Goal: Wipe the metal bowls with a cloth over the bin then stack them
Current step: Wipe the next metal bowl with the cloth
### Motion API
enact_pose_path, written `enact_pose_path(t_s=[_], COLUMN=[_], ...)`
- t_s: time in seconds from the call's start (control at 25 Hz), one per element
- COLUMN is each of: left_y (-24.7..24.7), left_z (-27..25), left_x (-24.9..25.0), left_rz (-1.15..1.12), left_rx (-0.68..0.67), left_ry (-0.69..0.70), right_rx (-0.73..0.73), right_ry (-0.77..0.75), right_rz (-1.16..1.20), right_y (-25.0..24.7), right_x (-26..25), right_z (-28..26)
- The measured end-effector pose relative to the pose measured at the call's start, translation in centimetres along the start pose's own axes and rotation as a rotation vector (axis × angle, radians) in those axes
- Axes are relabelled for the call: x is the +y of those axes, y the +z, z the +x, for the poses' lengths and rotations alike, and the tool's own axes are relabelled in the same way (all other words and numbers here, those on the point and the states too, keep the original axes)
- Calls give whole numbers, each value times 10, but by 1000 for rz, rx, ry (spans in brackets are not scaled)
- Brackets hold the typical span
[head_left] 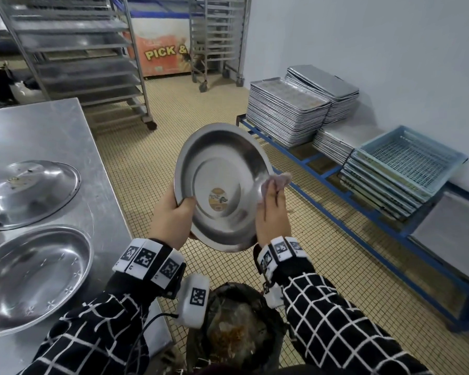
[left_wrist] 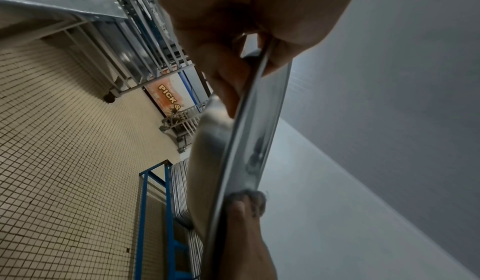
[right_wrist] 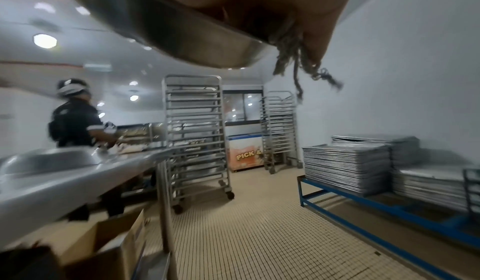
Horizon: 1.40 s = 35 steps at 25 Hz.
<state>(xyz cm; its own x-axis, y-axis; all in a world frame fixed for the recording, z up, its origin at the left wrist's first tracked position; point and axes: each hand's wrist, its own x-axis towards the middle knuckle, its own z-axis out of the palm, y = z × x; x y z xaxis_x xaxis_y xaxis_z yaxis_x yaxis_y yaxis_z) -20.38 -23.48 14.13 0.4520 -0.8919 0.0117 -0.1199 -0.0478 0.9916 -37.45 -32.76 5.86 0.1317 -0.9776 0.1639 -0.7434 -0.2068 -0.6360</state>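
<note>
The fingers (head_left: 186, 204) of the left hand (head_left: 171, 215) are curled over the lower-left rim of the metal bowl (head_left: 220, 185), thumb on the inside and the others hidden behind it; that pinch at the edge keeps the bowl's face free for wiping.

At the far left of the head view, the steel bench (head_left: 65, 125) carries two more bowls. An upturned bowl (head_left: 30, 190) with specks of residue on its base lies toward the upper left, and an open bowl (head_left: 35, 277) sits below it, both within reach, probably so each can be taken in turn.

At the centre, the held bowl is tilted up on edge with its inside toward the person, its round label (head_left: 218, 199) visible at the middle. It hangs over the floor just beyond the bin (head_left: 236, 328) at the bottom centre, whose dark liner holds scraps; I judge the tilt is meant to let loosened bits fall that way.

On the right, the right hand (head_left: 272, 215) has its fingers (head_left: 274, 193) closed round a greyish cloth (head_left: 278, 180), pressing it on the bowl's right rim. The right wrist view shows frayed threads hanging below the grip.

Further right, stacked baking trays (head_left: 287, 112) and a pale blue crate (head_left: 412, 158) rest on a blue low rack (head_left: 322, 171).
</note>
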Motion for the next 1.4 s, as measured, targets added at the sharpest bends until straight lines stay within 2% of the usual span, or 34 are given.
enact_pose_path(t_s=[0.04, 0.12, 0.16, 0.24, 0.32, 0.56, 0.72, 0.8, 0.88, 0.96, 1.08, 1.12, 1.2, 1.32, 1.4], left_y=[0, -1, -3, -6, -6, 7, 23, 26, 21, 6, -13, -15, -15, -7, 3], left_z=[-1, -2, -1, 0, 2, 2, -5, -7, -4, 4, 13, 15, 19, 23, 14], left_x=[-1, -5, -6, -9, -13, -16, -22, -24, -26, -30, -32, -32, -34, -34, -28], left_rz=[-10, -24, -31, -65, -82, -176, -295, -277, -224, -232, -290, -296, -296, -334, -368], left_rx=[-4, -2, 10, 20, 14, 35, 134, 136, 34, -163, -342, -339, -210, 3, 55], left_ry=[-14, -33, -46, -71, -82, -82, -59, -49, -39, -18, -159, -232, -336, -331, -293], right_rx=[10, -67, -129, -191, -129, 208, 260, 257, 222, 178, 48, -8, -65, 53, 160], right_ry=[83, 232, 245, 180, 164, 387, 455, 460, 443, 412, 282, 240, 201, 220, 272], right_rz=[134, 305, 321, 330, 381, 518, 596, 611, 628, 599, 411, 352, 290, 380, 497], right_y=[-10, -33, -43, -55, -55, -25, -27, -29, -34, -51, -79, -85, -85, -73, -60], right_x=[-2, -4, -1, 7, 14, 6, -8, -15, -12, -8, -1, -2, -5, -10, -16], right_z=[4, 13, 17, 19, 17, 5, 3, -2, -2, 2, 14, 16, 19, 16, 11])
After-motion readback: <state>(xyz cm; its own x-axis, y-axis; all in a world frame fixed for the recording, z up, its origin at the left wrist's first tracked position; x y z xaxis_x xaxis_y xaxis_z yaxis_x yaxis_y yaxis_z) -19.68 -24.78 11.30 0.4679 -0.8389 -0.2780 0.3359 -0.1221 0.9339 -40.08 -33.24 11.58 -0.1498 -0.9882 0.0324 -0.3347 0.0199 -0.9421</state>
